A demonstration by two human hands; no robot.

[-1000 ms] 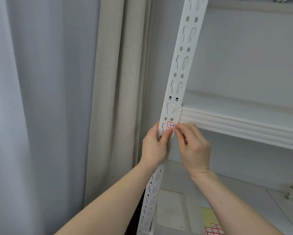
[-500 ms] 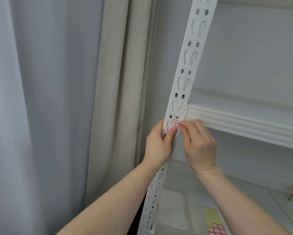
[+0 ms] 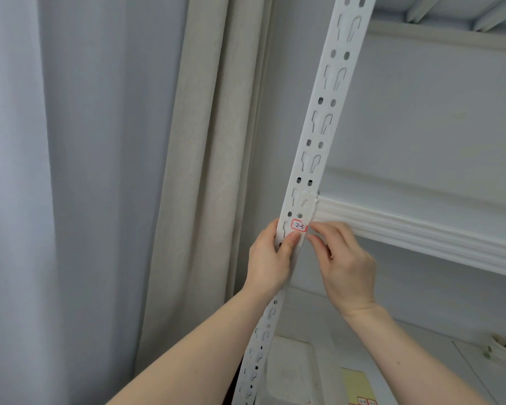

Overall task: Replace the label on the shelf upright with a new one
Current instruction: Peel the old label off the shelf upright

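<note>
White perforated upright [image 3: 319, 147] is carrying a small red-bordered label [image 3: 299, 226] marked "2-3", sitting just below the shelf beam [image 3: 421, 232] joint. Left hand [image 3: 270, 258] is wrapping the upright from the left, thumb pressing just under the label. Right hand [image 3: 344, 264] is pinching at the label's right edge with curled fingertips; can't tell whether it's peeling or smoothing down. More red-bordered labels on a yellow sheet [image 3: 355, 381] are lying on the near lower shelf. Judging by this, the swap is mid-way: one label on the post, edge work going on, final press-down or removal not yet done.
</note>
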